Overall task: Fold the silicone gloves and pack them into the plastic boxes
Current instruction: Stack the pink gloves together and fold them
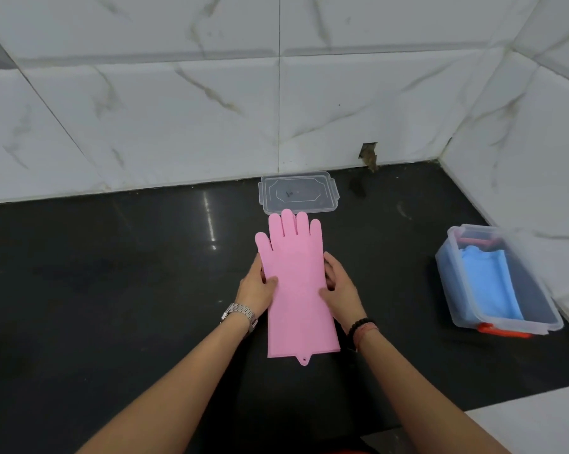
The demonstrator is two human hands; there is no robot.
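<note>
a pink silicone glove (298, 283) lies stretched out over the dark countertop (113, 290), fingers pointing away toward the tiled wall (178, 109) and its cuff with a small hanging tab nearest the person. the left hand (256, 285) grips the glove's left edge at about mid-length, thumb lying on top and the other fingers tucked under the edge. the right hand (339, 283) holds the opposite edge in the same way, thumb on the pink surface and fingers curled round the side. a metal watch (239, 314) sits on the left wrist and a dark bead bracelet (361, 327) on the right. just beyond the glove's fingertips a clear lid (298, 193) lies flat on the counter against the wall. well to the right, near the side wall, stands an open clear plastic box (492, 280) with orange latches; a folded blue glove (492, 283) lies inside it, with something red at its far end that is too blurred to name
</note>
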